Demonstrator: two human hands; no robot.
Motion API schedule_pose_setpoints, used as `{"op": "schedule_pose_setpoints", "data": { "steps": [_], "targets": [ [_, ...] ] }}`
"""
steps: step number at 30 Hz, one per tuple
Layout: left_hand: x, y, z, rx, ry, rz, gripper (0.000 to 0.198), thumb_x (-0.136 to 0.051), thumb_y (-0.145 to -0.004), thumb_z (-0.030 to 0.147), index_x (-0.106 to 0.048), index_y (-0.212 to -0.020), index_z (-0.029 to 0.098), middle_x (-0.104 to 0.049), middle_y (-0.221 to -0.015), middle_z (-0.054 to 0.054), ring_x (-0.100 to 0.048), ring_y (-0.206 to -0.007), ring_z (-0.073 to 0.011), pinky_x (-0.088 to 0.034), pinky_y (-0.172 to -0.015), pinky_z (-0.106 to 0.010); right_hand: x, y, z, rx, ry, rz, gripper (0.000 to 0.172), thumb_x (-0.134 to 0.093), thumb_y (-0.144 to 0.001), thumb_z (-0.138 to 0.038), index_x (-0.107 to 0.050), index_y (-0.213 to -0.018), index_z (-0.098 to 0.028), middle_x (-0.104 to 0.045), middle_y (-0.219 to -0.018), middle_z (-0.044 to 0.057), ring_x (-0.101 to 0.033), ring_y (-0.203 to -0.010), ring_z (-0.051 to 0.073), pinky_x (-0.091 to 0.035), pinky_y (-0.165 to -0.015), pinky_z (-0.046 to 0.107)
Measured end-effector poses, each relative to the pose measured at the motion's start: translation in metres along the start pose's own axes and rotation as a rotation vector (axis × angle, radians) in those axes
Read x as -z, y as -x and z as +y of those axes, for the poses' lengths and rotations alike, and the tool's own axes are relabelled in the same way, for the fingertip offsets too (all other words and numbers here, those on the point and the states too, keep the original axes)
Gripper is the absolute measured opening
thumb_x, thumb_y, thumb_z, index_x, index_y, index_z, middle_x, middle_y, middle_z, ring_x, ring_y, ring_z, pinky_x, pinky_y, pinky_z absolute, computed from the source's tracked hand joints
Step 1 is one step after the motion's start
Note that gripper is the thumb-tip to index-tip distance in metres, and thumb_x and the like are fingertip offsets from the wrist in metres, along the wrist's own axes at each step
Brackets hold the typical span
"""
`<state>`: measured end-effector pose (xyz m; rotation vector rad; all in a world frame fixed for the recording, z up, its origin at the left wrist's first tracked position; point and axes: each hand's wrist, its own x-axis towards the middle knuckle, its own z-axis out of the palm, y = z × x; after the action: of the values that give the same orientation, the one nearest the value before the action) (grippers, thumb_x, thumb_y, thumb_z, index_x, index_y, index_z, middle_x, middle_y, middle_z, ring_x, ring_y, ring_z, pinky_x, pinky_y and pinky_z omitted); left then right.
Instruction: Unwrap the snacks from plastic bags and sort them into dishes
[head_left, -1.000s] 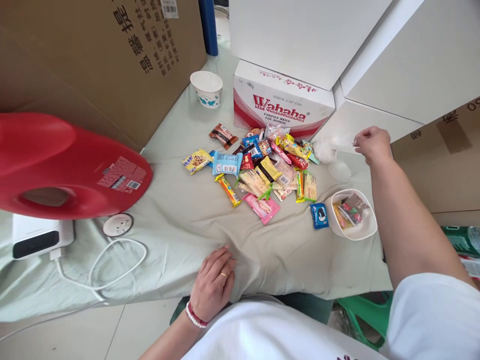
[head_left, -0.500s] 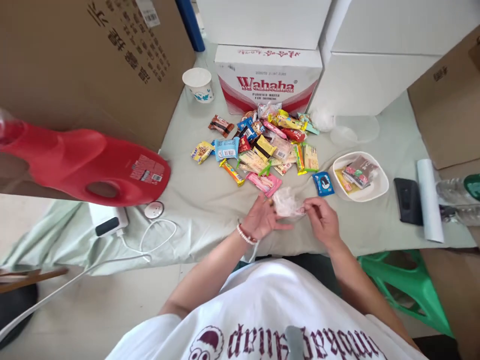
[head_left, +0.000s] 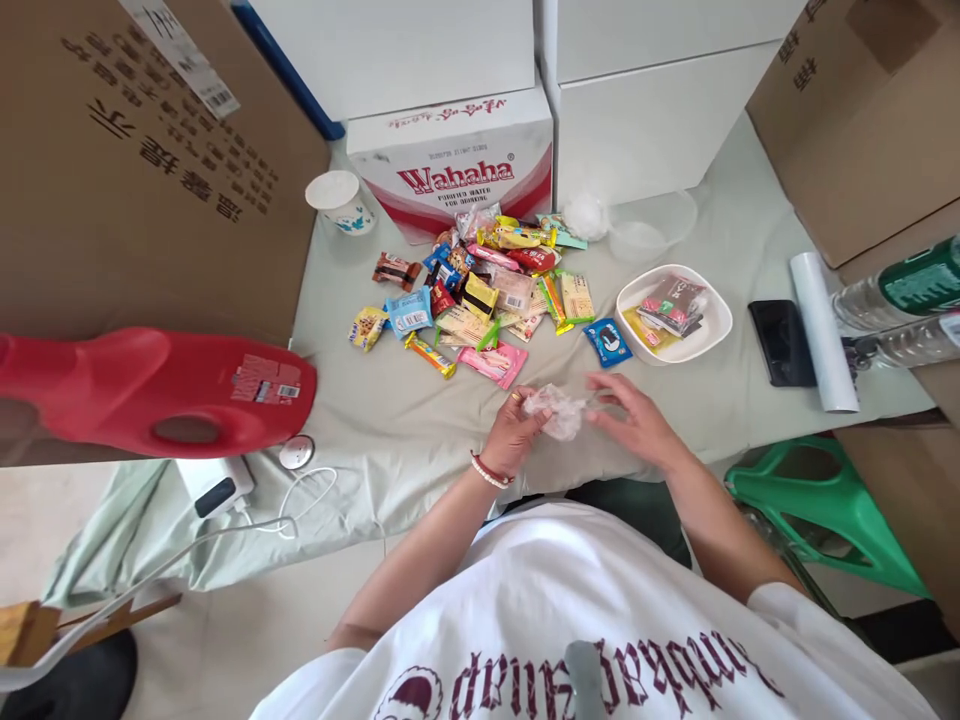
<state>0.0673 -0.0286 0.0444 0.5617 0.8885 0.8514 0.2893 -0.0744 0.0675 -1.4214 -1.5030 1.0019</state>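
My left hand [head_left: 512, 430], with a beaded bracelet at its wrist, pinches a crumpled clear plastic bag [head_left: 559, 412] over the table's front part. My right hand [head_left: 634, 415] is just right of the bag, its fingers apart and slightly blurred; whether a fingertip touches the bag is hard to see. Beyond both hands lies a heap of wrapped snacks [head_left: 480, 297]. A pink packet [head_left: 495, 362] is the snack closest to my left hand, and a blue packet [head_left: 608, 342] lies beyond my right. Beside it, a white bowl [head_left: 718, 335] holds several packets.
A Wahaha carton [head_left: 457, 170] stands behind the heap, a paper cup [head_left: 341, 205] to its left. Clear plastic lids [head_left: 656, 230] lie behind the bowl. At right are a black phone [head_left: 780, 343], a white roll [head_left: 823, 335] and bottles [head_left: 915, 290]; at left, a red jug [head_left: 150, 390].
My left hand has gone from spread fingers to gripping the plastic bag. My right hand has let go of the bag's edge and spread its fingers. The camera view has turned right.
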Motion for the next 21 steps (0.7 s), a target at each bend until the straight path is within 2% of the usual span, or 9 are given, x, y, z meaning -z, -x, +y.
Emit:
{"op": "schedule_pose_setpoints", "data": {
  "steps": [2,4,7,9,13,16,18,21],
  "targets": [
    [-0.003,0.002,0.002,-0.038,-0.008,0.006,0.042,-0.096,-0.065,0.031,-0.059,-0.082,0.019,-0.074,-0.096,0.001,-0.070,-0.091,-0.0164,-0.053,-0.080,-0.029,-0.007,-0.008,-0.003,0.025,0.015,-0.086,0.025,-0.068,-0.095,-0.047,-0.076,-0.107,-0.027,-0.073,-0.097,0.005,-0.068,-0.094,0.022,-0.055,-0.090,0.038],
    [0.000,0.002,0.007,-0.072,0.046,0.016,0.038,-0.093,-0.070,0.035,-0.060,-0.078,0.019,-0.073,-0.096,-0.001,-0.071,-0.098,-0.0203,-0.054,-0.083,-0.032,-0.013,-0.012,-0.001,-0.008,-0.028,-0.054,0.025,-0.064,-0.097,-0.047,-0.076,-0.095,-0.025,-0.072,-0.087,0.003,-0.066,-0.084,0.020,-0.054,-0.081,0.035],
    [0.012,0.002,0.018,-0.077,0.156,0.027,0.038,-0.092,-0.070,0.037,-0.060,-0.081,0.021,-0.073,-0.094,0.000,-0.074,-0.096,-0.0226,-0.057,-0.084,-0.036,-0.015,-0.013,0.010,-0.107,-0.168,0.063,0.028,-0.067,-0.094,-0.051,-0.073,-0.094,-0.024,-0.071,-0.087,0.002,-0.065,-0.079,0.018,-0.053,-0.075,0.031],
    [0.022,0.001,0.023,-0.079,0.176,0.060,0.042,-0.093,-0.068,0.035,-0.057,-0.083,0.022,-0.072,-0.094,0.002,-0.075,-0.093,-0.0216,-0.058,-0.081,-0.035,-0.013,-0.010,0.015,-0.139,-0.230,0.125,0.028,-0.067,-0.094,-0.052,-0.071,-0.093,-0.023,-0.070,-0.085,0.001,-0.065,-0.077,0.017,-0.053,-0.075,0.030],
    [0.039,-0.002,0.026,-0.124,0.151,0.228,0.046,-0.094,-0.067,0.038,-0.054,-0.086,0.024,-0.070,-0.090,0.005,-0.074,-0.088,-0.0177,-0.059,-0.076,-0.030,-0.001,-0.001,0.009,-0.054,-0.229,0.189,0.021,-0.065,-0.099,-0.045,-0.071,-0.096,-0.025,-0.071,-0.089,0.002,-0.066,-0.084,0.018,-0.053,-0.082,0.032],
    [0.050,-0.006,0.029,-0.165,0.150,0.325,0.045,-0.094,-0.068,0.039,-0.056,-0.087,0.025,-0.067,-0.082,0.008,-0.069,-0.074,-0.0108,-0.058,-0.073,-0.027,0.013,0.006,-0.005,0.082,-0.164,0.049,0.014,-0.063,-0.101,-0.037,-0.073,-0.100,-0.027,-0.071,-0.096,0.004,-0.067,-0.094,0.020,-0.054,-0.086,0.034],
    [0.056,-0.008,0.033,-0.170,0.182,0.348,0.044,-0.094,-0.068,0.039,-0.057,-0.088,0.025,-0.067,-0.080,0.008,-0.068,-0.071,-0.0095,-0.058,-0.072,-0.026,0.021,0.011,-0.012,0.143,-0.076,-0.133,0.015,-0.061,-0.102,-0.033,-0.074,-0.105,-0.028,-0.071,-0.099,0.006,-0.068,-0.095,0.020,-0.054,-0.086,0.033],
    [0.062,-0.009,0.041,-0.157,0.256,0.340,0.045,-0.095,-0.066,0.036,-0.059,-0.090,0.026,-0.072,-0.085,0.007,-0.071,-0.075,-0.0124,-0.061,-0.075,-0.029,0.029,0.017,-0.017,0.183,0.073,-0.416,0.021,-0.055,-0.105,-0.031,-0.075,-0.110,-0.026,-0.071,-0.099,0.007,-0.069,-0.091,0.018,-0.055,-0.082,0.030]
  ]
}}
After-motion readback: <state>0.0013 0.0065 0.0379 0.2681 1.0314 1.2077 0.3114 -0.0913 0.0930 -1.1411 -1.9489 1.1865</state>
